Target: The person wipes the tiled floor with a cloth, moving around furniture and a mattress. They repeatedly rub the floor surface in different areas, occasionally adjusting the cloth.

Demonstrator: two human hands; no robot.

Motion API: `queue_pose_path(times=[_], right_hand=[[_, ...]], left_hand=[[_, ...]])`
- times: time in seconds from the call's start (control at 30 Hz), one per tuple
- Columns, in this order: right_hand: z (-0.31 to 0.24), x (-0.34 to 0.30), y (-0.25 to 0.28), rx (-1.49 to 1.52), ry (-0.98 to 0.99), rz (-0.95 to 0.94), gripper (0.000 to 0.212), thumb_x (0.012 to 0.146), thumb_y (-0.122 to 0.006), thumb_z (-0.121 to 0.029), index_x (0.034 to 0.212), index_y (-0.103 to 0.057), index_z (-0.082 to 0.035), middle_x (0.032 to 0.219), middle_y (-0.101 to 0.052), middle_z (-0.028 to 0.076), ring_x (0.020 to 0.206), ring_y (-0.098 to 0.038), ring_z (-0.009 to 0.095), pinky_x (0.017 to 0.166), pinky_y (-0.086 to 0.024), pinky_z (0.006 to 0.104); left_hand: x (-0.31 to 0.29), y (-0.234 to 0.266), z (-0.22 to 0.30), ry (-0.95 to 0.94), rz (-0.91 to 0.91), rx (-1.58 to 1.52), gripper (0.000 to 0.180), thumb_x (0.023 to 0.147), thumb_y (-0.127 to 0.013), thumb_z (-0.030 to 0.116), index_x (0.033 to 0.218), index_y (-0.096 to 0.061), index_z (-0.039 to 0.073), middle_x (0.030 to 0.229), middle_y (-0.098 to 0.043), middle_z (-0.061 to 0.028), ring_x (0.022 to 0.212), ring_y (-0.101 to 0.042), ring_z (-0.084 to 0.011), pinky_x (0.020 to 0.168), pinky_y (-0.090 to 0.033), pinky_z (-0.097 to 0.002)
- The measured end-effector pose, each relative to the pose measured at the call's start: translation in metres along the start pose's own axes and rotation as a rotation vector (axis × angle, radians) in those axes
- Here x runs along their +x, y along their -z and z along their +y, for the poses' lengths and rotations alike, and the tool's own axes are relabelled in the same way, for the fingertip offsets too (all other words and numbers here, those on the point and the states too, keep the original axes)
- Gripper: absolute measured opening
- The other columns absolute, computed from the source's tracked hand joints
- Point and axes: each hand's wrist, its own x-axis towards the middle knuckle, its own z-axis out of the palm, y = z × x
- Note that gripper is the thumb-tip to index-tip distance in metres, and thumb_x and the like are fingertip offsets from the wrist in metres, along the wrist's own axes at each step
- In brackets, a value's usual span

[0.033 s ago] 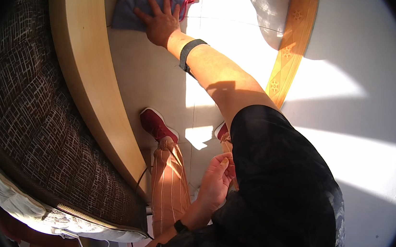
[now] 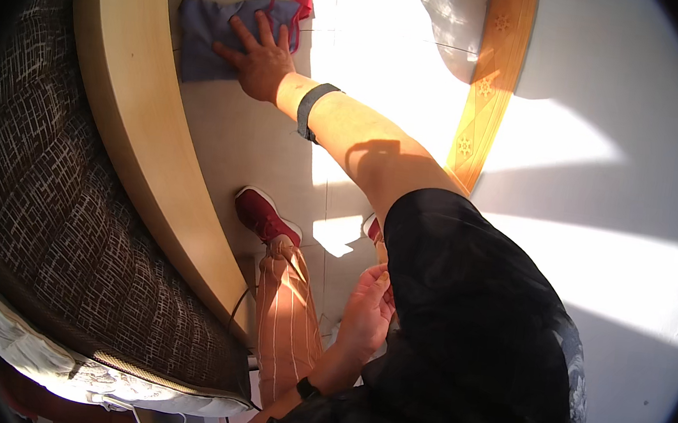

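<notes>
My right grip (image 2: 263, 70) is spread on the grey cloth (image 2: 208, 39), lying near the floor's (image 2: 223, 133) edge along the wooden rail (image 2: 133, 83); from here I can't tell whether my curled left grip (image 2: 367, 314) pinches anything.

The right arm (image 2: 363, 138) stretched toward the upper left of the frame, its right hand (image 2: 265, 67) palm down, fingers (image 2: 265, 30) splayed; at lower centre, the left hand (image 2: 365, 315) pointed upward, fingers curled toward the thumb (image 2: 382, 282)

Matt cloth (image 2: 201, 28), smooth wooden rail (image 2: 137, 75)
</notes>
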Motion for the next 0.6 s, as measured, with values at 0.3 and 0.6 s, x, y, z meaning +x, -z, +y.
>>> queue_pose_path(times=[0.3,0.6], right_hand=[[0.104,0.047,0.054,-0.211,-0.292,0.043,0.061,0.098,-0.051,-0.026,0.151,-0.032,-0.046,0.166,-0.011,-0.004,0.152,-0.008,0.037,0.117,-0.021,0.0613],[0.002,-0.009,0.003,-0.061,-0.020,-0.065,0.075,0.087,-0.054,-0.006,0.152,-0.035,-0.040,0.166,-0.009,0.004,0.151,-0.005,0.044,0.111,-0.022,0.0728]], left_hand=[[-0.011,-0.017,-0.002,0.041,0.045,0.299,0.020,0.105,-0.049,0.014,0.122,-0.057,0.007,0.106,-0.066,-0.0049,0.092,-0.063,-0.0128,0.088,-0.051,-0.0285],[-0.018,-0.011,-0.017,-0.126,0.014,0.543,0.020,0.105,-0.048,0.015,0.122,-0.057,0.007,0.111,-0.065,-0.0036,0.094,-0.061,-0.0111,0.088,-0.050,-0.0280]])
